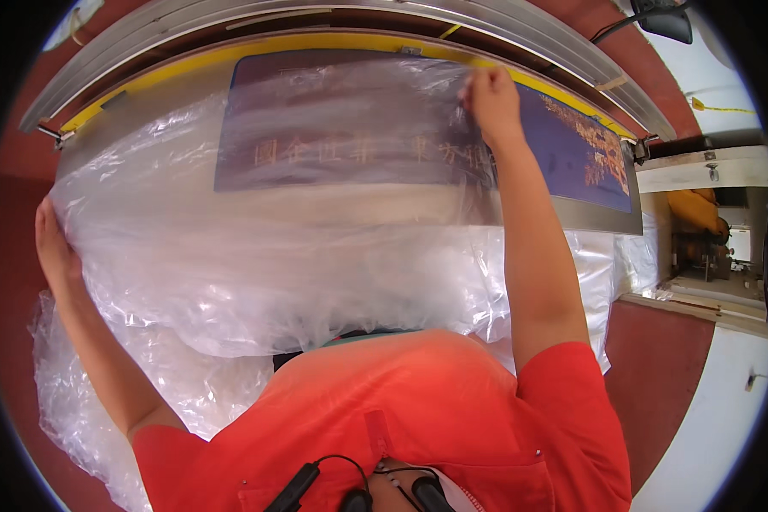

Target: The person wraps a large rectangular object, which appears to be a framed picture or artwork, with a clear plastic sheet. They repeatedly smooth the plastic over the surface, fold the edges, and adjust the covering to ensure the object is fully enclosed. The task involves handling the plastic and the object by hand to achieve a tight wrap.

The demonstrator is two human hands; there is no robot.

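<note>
A large clear plastic film (290, 256) lies crumpled over a grey board and hangs down toward my body. Under it, seen hazily, is a dark blue mat (576, 162) with gold lettering and a gold tree pattern. The mat's right end shows uncovered. My right hand (493, 98) is closed in a pinch on the film's edge near the mat's far side, with the arm reaching across the mat. At the far left my left hand (55, 247) grips the film by the board's left corner; some of its fingers are hidden.
A yellow strip (188, 75) runs along the board's far edge, with metal rails (316, 15) curving behind it. More loose plastic (85, 392) hangs at lower left. White ledges (708, 171) and a cluttered opening stand at right. The floor (666, 350) is red.
</note>
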